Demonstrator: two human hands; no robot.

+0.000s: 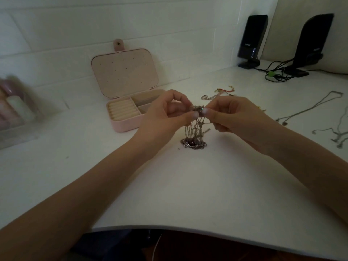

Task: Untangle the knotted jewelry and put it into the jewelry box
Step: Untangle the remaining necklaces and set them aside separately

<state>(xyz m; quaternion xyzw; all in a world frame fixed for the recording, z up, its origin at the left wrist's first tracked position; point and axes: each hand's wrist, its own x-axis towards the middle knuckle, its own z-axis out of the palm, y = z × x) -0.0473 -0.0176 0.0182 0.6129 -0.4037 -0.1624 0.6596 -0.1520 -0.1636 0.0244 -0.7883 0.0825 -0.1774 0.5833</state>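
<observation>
A knotted bundle of silver chains (194, 129) hangs between my hands above the white table, its lower end with a dark red stone pooled on the surface. My left hand (165, 113) pinches the top of the knot from the left. My right hand (231, 115) pinches it from the right, fingertips almost meeting. The pink jewelry box (120, 80) stands open behind and left of my hands, lid upright, with ring rolls and two bare compartments showing.
A red and gold thread bracelet (225, 90) and a short chain (207, 97) lie behind my hands. Thin silver necklaces (320, 117) are spread at the right. Two black speakers (252, 40) with cables stand at the back right. A clear organiser (17, 113) sits at the left edge.
</observation>
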